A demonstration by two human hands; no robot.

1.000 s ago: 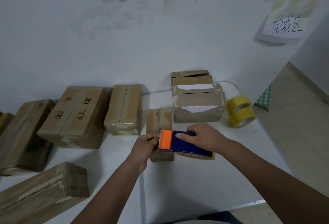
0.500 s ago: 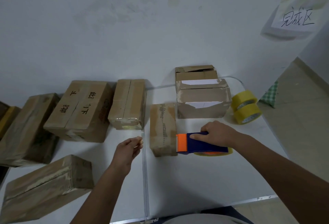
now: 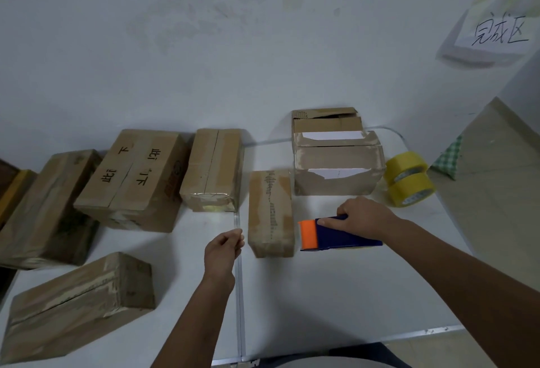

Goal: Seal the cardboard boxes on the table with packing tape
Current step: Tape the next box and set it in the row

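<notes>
A small cardboard box (image 3: 270,212) lies lengthwise at the middle of the white table (image 3: 321,294), with old tape marks along its top. My right hand (image 3: 362,215) grips a blue tape dispenser with an orange blade end (image 3: 336,236), resting just right of the box's near end. My left hand (image 3: 223,250) hovers just left of that near end, thumb and forefinger pinched together. No tape strip can be made out between the fingers or across the box.
A larger box with torn flaps (image 3: 336,169) stands behind the small one. Two yellow tape rolls (image 3: 409,179) are stacked at the right table edge. Several more boxes line the left: (image 3: 213,169), (image 3: 134,177), (image 3: 46,207), (image 3: 79,303). A handwritten paper (image 3: 496,34) hangs on the wall.
My left hand left the dispenser's orange end and drew away to the left of the small box. My right hand carried the dispenser to the right of the box.
</notes>
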